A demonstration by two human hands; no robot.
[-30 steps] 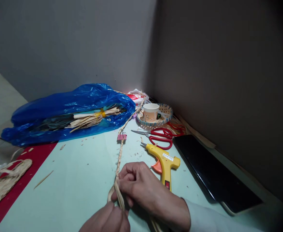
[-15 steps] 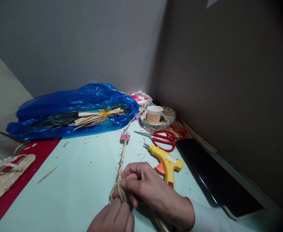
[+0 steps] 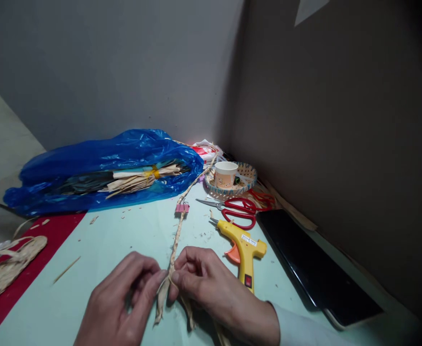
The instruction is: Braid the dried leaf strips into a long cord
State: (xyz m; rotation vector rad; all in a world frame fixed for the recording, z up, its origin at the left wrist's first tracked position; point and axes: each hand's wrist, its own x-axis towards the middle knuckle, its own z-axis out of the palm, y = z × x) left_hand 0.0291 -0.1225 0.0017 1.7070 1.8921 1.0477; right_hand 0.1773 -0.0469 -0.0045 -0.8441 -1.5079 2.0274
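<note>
A thin braid of pale dried fibre [image 3: 176,236] runs down the table from a pink binder clip [image 3: 182,208]. My right hand [image 3: 211,283] pinches the braid's lower end between thumb and fingers. On the other side, my left hand [image 3: 124,293] has thumb and forefinger pressed together on a fibre strand [image 3: 163,295] at the same spot. Loose strand ends hang below the fingers, and more strands pass beneath my right wrist.
Right of the braid lie a yellow glue gun [image 3: 245,247], red-handled scissors [image 3: 237,211] and a black phone-like slab [image 3: 311,264]. Behind stand a woven basket [image 3: 248,175] with a paper cup [image 3: 225,174], and a blue plastic bag [image 3: 88,156] of fibre bundles. A woven sandal [image 3: 12,269] is far left.
My left hand has moved up and left from below the braid, drawing a strand to the side. My right hand keeps its pinch. The whole view has shifted slightly.
</note>
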